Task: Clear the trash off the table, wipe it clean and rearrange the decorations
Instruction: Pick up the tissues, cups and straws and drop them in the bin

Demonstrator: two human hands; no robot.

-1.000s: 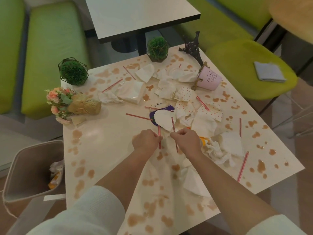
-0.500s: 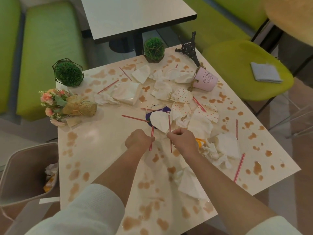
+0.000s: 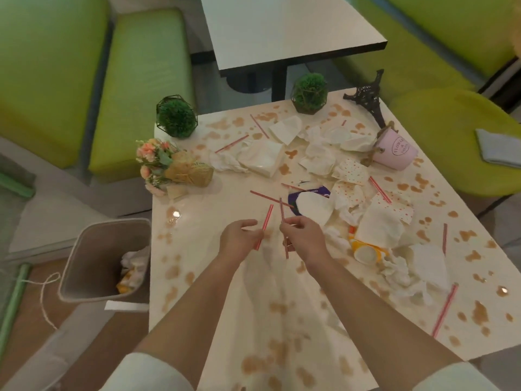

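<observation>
Two red straws, one pinched in each of the hands, left hand point(image 3: 242, 240) and right hand point(image 3: 303, 238), have been lifted slightly off the stained tabletop point(image 3: 214, 277) beside the bin point(image 3: 84, 266), ready for binning.

We see a cream desk point(image 3: 214, 221) blotched all over with brown stains point(image 3: 479, 313). The straws point(image 3: 445, 311) are red-and-white striped, the crumpled napkins point(image 3: 262, 158) plain white, and others point(image 3: 351, 172) white with red and orange dots. A pale pink pot point(image 3: 394, 152) carries dark lettering, beside a black tower model point(image 3: 369, 97). Two green ball plants point(image 3: 176, 117) sit in dark wire frames. The bouquet point(image 3: 158, 162) is peach and pink, wrapped in tan. The bin point(image 3: 84, 261) is grey-beige; the seats point(image 3: 141, 80) are lime green.
</observation>
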